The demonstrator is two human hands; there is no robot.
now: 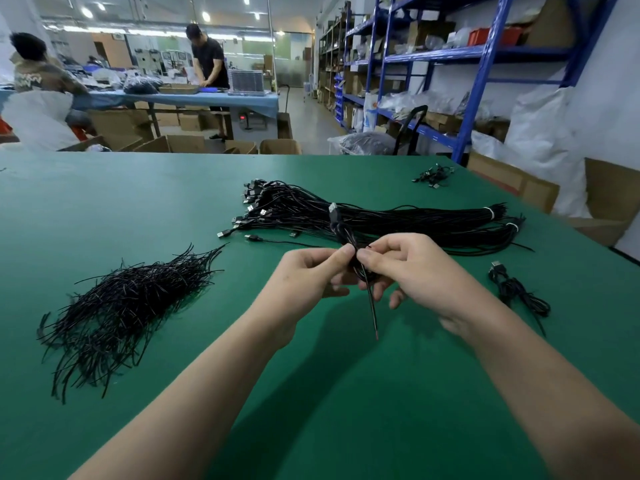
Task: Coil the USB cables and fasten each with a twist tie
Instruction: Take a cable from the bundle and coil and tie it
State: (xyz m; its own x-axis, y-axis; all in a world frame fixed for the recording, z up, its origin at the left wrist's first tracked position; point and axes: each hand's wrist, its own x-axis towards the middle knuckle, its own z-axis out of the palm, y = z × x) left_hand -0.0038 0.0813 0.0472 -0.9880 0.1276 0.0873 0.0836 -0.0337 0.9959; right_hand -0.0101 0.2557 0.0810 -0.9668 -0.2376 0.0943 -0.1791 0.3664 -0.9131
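Observation:
My left hand (313, 271) and my right hand (405, 268) meet above the green table (173, 209), both pinching one coiled black USB cable (341, 233). Its USB plug sticks up behind my fingers, and its loose end hangs down below them. A thin tie seems to sit between my fingertips, but it is too small to make out. A heap of black twist ties (128, 303) lies to the left. A large bundle of uncoiled USB cables (381, 216) lies just beyond my hands.
One coiled cable (516, 289) lies at the right of the table, and another small coil (434, 176) sits at the far right corner. Cardboard boxes, blue shelving and two people at a far bench stand beyond the table's edge.

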